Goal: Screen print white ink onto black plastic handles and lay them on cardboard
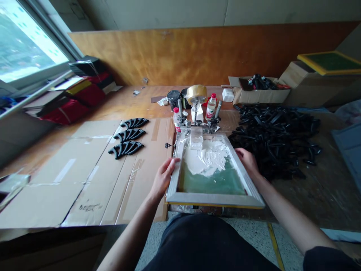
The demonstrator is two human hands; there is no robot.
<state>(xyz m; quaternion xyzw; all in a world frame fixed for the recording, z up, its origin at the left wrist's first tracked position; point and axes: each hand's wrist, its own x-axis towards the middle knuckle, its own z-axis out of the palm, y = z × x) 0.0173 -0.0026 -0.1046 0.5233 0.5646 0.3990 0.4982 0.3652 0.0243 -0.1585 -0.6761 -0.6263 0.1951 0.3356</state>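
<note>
A screen printing frame (216, 198) with a green mesh lies in front of me, slightly raised at the near edge. White ink (207, 160) is spread thickly over the far half of its mesh. My left hand (164, 175) is closed on the frame's left side, thumb on top and the other fingers partly hidden. At the right side my right hand (248, 161) grips the edge, its fingertips mostly out of sight. A metal clamp stand (199, 129) holds the far end of the frame. A pale scraper-like block (196, 138) rests over the ink.
Several curved black plastic parts (126, 148) lie in a column on flattened cardboard (93, 180) at left. A large heap of black parts (278, 139) covers the right side. Bottles (211, 107), a tape roll (196, 94) and an open carton (261, 96) stand behind.
</note>
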